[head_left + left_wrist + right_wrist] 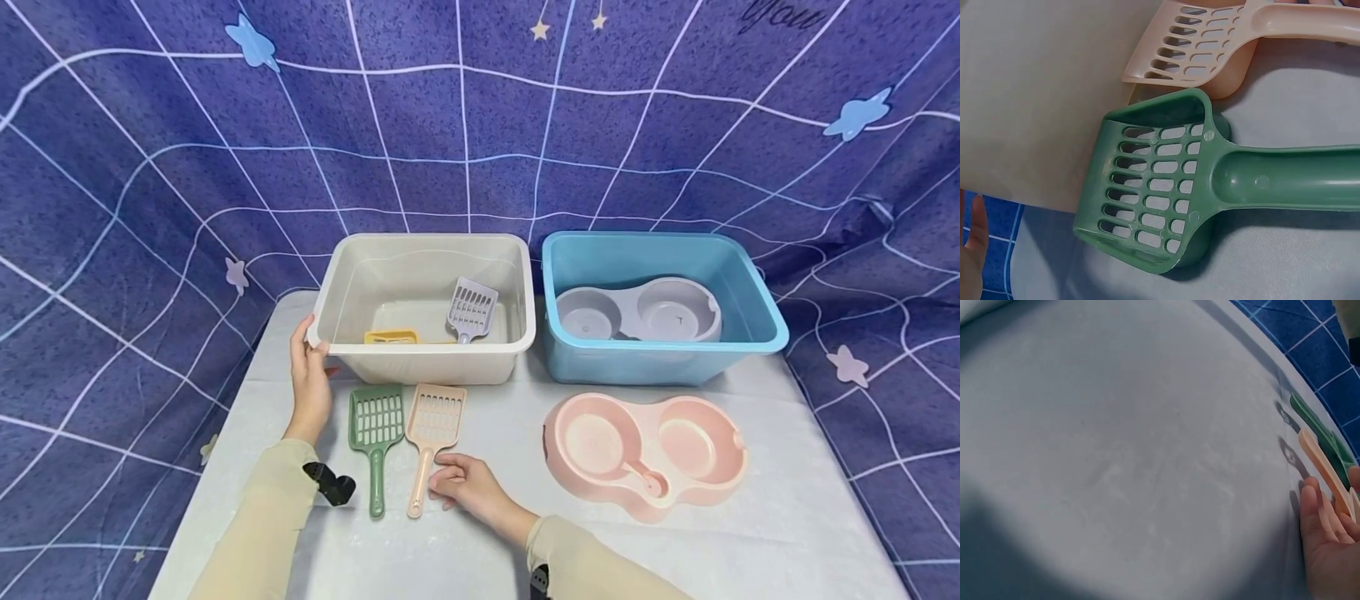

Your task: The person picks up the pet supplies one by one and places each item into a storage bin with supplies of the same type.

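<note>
In the head view, the left hand [309,385], fingers extended, touches the off-white tub [427,364]; the right hand [476,493] meets the peach litter scoop [426,450] on the table [487,546]. The left-wrist view shows the green litter scoop [1221,178] alongside. From the right wrist, whether those fingers grip, I cannot tell.

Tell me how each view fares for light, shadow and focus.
Head: bright and mostly crisp. Left wrist: green scoop fairly sharp, shadow along its lower side. Right wrist: dimmer and hazy, the table darkened at lower left, its edge looking curved at upper right.
</note>
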A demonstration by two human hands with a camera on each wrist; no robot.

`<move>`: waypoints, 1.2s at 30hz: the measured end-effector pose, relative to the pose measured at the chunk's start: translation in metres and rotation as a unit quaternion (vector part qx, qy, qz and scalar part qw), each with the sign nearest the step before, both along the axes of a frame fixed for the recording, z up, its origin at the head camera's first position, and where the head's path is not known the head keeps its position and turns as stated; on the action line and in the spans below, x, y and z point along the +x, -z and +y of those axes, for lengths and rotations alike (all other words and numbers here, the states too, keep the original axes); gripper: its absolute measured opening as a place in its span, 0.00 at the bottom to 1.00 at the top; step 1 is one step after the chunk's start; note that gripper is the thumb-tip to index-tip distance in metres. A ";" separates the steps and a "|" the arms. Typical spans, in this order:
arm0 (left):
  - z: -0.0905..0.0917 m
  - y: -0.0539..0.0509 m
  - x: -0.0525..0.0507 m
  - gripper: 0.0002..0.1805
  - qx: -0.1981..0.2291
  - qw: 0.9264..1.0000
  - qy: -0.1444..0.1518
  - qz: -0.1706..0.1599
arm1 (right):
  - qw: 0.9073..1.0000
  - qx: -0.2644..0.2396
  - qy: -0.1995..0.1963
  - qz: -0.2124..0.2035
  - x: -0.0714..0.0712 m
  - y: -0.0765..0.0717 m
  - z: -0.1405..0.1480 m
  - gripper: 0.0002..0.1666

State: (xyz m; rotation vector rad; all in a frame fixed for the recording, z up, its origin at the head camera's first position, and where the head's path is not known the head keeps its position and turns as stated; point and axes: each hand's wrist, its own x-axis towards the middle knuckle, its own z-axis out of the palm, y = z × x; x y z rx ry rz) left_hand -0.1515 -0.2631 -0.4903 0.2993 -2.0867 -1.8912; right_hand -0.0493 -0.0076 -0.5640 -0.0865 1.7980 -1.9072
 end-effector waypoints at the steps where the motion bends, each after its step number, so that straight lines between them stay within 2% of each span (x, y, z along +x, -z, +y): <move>1: -0.001 0.004 -0.002 0.30 -0.001 1.000 -0.004 0.004 | 1.000 -0.001 0.002 -0.006 0.000 -0.001 -0.001 0.27; 5: 0.000 0.007 -0.003 0.30 -0.010 1.000 -0.013 0.011 | 1.000 -0.011 0.006 -0.019 -0.003 -0.001 -0.005 0.26; 9: 0.000 0.004 -0.001 0.30 -0.007 1.000 -0.009 0.009 | 1.000 -0.011 0.004 -0.023 -0.005 -0.001 -0.009 0.24; 16: 0.009 -0.019 0.009 0.30 -0.012 1.000 0.002 0.005 | 1.000 -0.008 0.014 -0.025 -0.007 0.001 -0.014 0.20; 20: 0.013 -0.026 0.012 0.30 -0.016 1.000 0.003 0.005 | 0.999 -0.004 0.020 -0.030 -0.007 0.000 -0.015 0.20; 36: 0.014 -0.026 0.012 0.30 -0.012 1.000 -0.001 0.002 | 1.000 0.001 0.027 -0.015 -0.002 0.001 -0.012 0.22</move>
